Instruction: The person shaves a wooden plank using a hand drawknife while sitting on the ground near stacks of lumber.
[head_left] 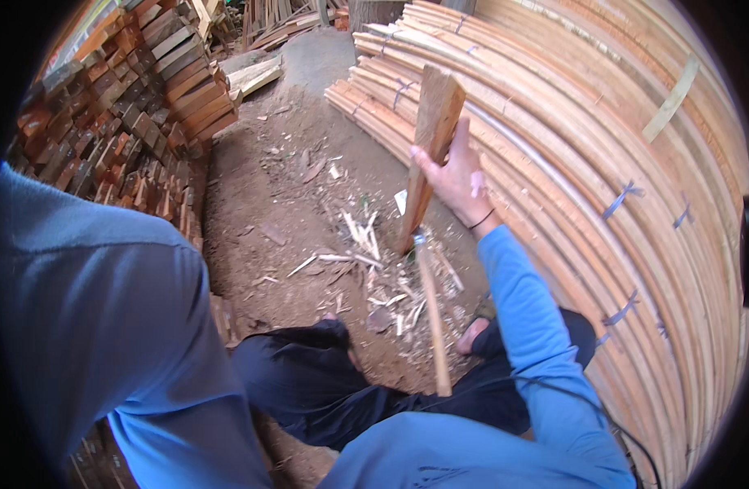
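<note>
My right hand (460, 175) grips a thick, reddish-brown wooden board (431, 118), which stands on end at a slight tilt, its narrower lower end near the ground. My thumb lies across the near face; the other fingers are partly hidden behind the wood. Just below its lower end, a slim pale wooden stick (434, 326) with a bluish band at the top runs toward my lap; what it belongs to cannot be made out. On the left my blue-sleeved left arm (105, 301) is raised close by, and its hand is outside the picture.
Pale splinters (362, 236) litter the dirt floor (252, 187) between my feet. Stacked short brown timber pieces (138, 130) rise at the left. Long wooden strips (554, 138), tied in bundles with blue-grey ties, line the right. A dark cable (586, 399) crosses my right sleeve.
</note>
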`<state>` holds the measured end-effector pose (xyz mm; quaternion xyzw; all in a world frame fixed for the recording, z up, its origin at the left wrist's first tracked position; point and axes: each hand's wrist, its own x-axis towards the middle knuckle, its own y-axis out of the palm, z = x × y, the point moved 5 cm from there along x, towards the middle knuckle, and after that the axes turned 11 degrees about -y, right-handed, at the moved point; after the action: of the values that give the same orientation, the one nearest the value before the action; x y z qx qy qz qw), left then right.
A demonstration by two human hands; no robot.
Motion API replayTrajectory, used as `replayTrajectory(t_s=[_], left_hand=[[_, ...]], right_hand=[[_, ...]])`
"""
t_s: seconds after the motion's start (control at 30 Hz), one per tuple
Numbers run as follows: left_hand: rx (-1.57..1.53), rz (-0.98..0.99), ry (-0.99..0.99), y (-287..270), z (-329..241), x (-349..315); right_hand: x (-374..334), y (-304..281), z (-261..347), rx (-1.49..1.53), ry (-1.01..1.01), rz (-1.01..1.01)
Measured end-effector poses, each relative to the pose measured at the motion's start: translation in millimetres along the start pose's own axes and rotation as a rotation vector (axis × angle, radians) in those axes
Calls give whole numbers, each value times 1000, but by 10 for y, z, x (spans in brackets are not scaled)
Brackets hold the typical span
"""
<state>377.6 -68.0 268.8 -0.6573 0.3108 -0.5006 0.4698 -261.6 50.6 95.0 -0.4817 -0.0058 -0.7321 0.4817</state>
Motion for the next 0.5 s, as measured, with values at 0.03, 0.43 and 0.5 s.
replayTrajectory(t_s=[0.03,0.43,0.5], left_hand=[[2,-3,-36,-112,153,-83],[-210,-28,68,-72,-421,-526],[-275,-27,156,25,-876,-500]], right_hand=[[34,64,33,25,-3,0],[30,69,115,0,69,80],[30,31,113,33,174,179]])
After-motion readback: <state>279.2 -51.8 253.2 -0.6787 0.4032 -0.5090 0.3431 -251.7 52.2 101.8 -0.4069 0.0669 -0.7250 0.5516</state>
